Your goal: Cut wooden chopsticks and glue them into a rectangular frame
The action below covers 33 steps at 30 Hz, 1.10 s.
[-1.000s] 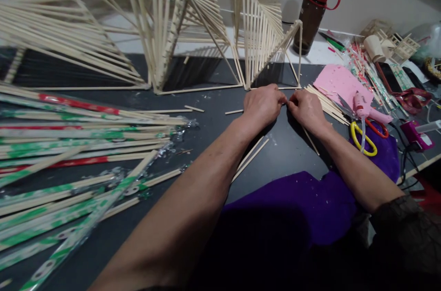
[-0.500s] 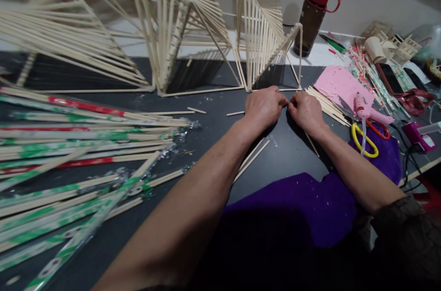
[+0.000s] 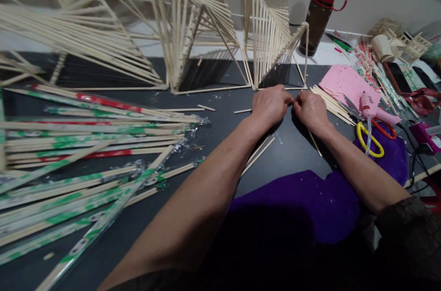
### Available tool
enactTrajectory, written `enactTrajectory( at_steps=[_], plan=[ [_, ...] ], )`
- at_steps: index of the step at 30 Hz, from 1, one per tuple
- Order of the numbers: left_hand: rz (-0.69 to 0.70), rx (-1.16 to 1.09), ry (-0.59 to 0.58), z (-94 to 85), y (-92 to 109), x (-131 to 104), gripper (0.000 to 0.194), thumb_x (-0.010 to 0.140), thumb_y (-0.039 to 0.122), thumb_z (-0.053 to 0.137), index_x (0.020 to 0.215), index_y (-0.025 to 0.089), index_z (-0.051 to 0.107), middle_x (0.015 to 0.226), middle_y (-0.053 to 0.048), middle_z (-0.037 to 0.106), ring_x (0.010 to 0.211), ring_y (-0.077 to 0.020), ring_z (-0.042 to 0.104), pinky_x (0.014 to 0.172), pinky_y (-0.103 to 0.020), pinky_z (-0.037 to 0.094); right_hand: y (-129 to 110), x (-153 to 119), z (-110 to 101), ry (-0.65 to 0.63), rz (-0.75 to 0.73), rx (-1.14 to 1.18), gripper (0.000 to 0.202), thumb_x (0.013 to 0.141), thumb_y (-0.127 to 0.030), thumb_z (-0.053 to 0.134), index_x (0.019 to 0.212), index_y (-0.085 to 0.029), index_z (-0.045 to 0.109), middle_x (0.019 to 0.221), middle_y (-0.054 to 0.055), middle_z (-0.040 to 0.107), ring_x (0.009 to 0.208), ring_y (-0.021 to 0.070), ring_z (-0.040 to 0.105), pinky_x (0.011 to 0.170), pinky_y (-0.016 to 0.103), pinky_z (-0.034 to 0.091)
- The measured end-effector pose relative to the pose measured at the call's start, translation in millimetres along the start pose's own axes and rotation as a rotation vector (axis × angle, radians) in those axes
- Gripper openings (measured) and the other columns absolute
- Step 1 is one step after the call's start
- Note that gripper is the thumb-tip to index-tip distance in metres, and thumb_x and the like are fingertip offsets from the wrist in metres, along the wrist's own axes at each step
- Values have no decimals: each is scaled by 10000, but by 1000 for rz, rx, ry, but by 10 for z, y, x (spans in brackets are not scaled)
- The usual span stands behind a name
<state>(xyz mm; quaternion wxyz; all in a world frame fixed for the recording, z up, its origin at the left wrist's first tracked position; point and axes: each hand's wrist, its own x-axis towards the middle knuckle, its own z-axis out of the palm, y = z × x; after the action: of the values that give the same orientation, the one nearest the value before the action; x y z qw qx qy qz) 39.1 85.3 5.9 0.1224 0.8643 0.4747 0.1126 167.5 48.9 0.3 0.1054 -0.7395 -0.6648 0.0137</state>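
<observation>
My left hand and my right hand meet fingertip to fingertip just in front of a small twisted stick frame. Both have their fingers closed in a pinch. What lies between the fingertips is too small or too hidden to make out. Beneath my right hand a thin wooden stick pokes out toward me; I cannot tell if it is held. Two loose sticks lie beside my left forearm. A pile of bare sticks is just right of my right hand.
Wrapped chopsticks cover the table's left side. Larger stick frames stand along the wall, near a red-capped bottle. At right are a pink glue gun, yellow-handled scissors and pink foam. Purple cloth lies in front.
The view has shifted slightly left, so everything appears farther right. My two hands stay pinched together at the same place by the frame.
</observation>
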Motion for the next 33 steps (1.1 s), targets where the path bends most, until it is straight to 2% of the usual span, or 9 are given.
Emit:
enactTrajectory(
  at_steps=[6,15,21,26,33],
  plan=[
    [-10,-33,-19,-22,10,1,337,912,258,451,1070,218,747,1105,-80,680,975,-241,626,747,-333,438,11,20,8,-6,-11,3,292,899,-217,440,975,-130,708,997,143,705,868,229,639,749,329,436],
    [4,-2,-1,-1,-3,7,330,912,266,460,1075,251,746,1123,-64,686,973,-216,628,764,-311,448,36,8,5,31,-24,-8,297,907,-226,450,958,-138,728,973,129,718,830,207,638,703,290,430],
    [-3,-22,2,13,-10,7,309,907,286,488,1074,273,746,1120,-54,693,986,-216,632,763,-301,443,134,25,0,-9,-22,124,274,906,-237,492,900,-154,754,888,96,734,845,187,648,712,261,412],
    [-12,-18,-10,7,-6,4,311,905,259,490,1088,278,741,1121,-50,690,970,-209,629,770,-300,449,274,8,-64,11,-13,274,307,897,-205,460,820,-147,752,745,57,714,702,147,632,660,239,405],
    [-4,28,-27,-3,-43,25,292,876,266,514,1038,258,756,1100,-64,683,985,-229,633,760,-310,459,322,-81,-213,-133,9,156,213,828,-288,588,851,-173,765,720,55,709,679,169,621,609,261,380]
  ],
)
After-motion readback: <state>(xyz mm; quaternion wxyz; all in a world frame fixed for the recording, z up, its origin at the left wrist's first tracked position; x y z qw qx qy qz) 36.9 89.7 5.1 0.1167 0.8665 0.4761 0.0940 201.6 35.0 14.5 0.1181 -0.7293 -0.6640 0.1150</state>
